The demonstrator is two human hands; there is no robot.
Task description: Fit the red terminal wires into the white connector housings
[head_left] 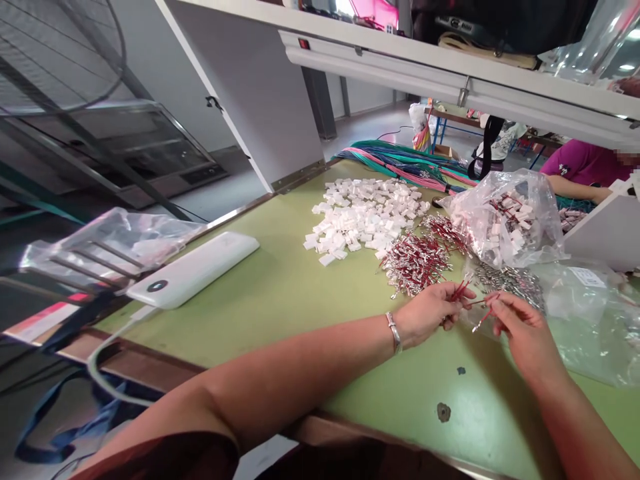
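My left hand (433,308) is closed on a small bunch of short red wires (459,291) with metal terminals. It wears a silver bracelet at the wrist. My right hand (520,327) pinches one red wire (486,317) close beside the left hand. Both hands hover over the green table (280,293), just in front of a loose pile of red terminal wires (415,261). Behind that pile lies a heap of small white plastic connector housings (365,217).
A clear bag of assembled connectors (510,220) sits to the right, with more clear plastic (590,313) beside it. A white power bank (195,268) with a cable lies at the left edge. Coloured cable bundles (405,160) lie at the back. Another person in a magenta shirt (585,163) sits beyond.
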